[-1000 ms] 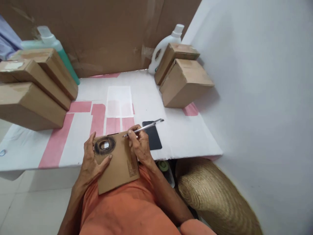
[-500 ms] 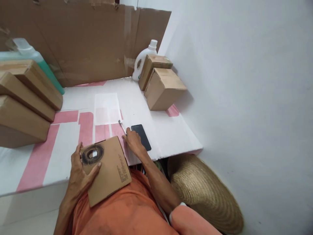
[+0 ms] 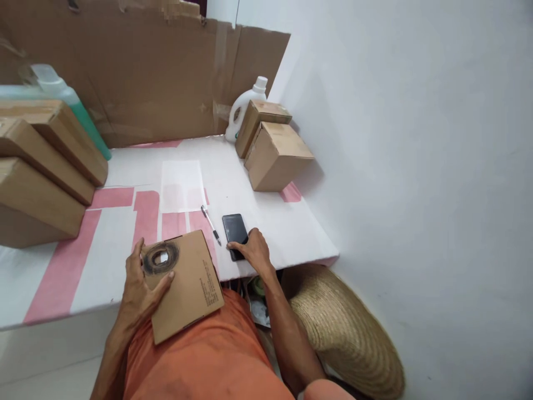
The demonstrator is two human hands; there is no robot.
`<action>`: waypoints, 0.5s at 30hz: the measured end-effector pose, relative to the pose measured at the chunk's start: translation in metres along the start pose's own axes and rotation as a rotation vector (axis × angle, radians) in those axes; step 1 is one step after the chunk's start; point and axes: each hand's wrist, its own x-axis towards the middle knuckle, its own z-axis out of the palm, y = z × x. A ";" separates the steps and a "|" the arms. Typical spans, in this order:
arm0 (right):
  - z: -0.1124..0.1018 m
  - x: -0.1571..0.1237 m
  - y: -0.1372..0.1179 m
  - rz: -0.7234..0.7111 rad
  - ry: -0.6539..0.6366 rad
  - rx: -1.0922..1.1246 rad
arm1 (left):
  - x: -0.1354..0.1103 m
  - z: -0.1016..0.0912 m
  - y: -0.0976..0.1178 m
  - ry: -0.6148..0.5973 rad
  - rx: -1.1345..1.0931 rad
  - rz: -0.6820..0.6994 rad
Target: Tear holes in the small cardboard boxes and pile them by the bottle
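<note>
My left hand (image 3: 144, 291) grips the left side of a flat brown cardboard box (image 3: 189, 303), its thumb lying across the front. Dark scribbling rings a small hole in the box, and printed lines run near its right edge. The box rests tilted against my lap and the table edge. My right hand (image 3: 255, 250) is at a black smartphone (image 3: 235, 228) on the table, thumb across its lower end and fingers along its right side. Just left of the phone lies a pen (image 3: 211, 225), untouched. Beyond the pen is a white sheet of paper (image 3: 182, 183).
Cardboard boxes (image 3: 41, 183) and a bottle of green liquid (image 3: 85, 119) stand at the left. Two smaller boxes (image 3: 283, 155) and a white jug (image 3: 239, 111) stand at the back right. A cardboard panel (image 3: 154, 83) closes the back. A straw hat (image 3: 345, 328) is below right, beside the wall.
My right hand has left the pen, which now lies on the table, and has moved right onto the smartphone. My left hand still holds the cardboard box.
</note>
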 end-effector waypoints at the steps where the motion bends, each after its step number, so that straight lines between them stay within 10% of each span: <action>1: 0.001 0.003 0.002 0.022 -0.018 0.124 | 0.000 0.002 0.000 0.000 -0.006 0.007; 10: -0.021 -0.022 0.002 -0.060 -0.413 0.765 | 0.001 0.006 -0.004 0.012 -0.028 0.034; 15: -0.021 -0.060 -0.024 -0.163 -0.874 1.193 | 0.001 0.007 -0.004 0.016 -0.003 0.076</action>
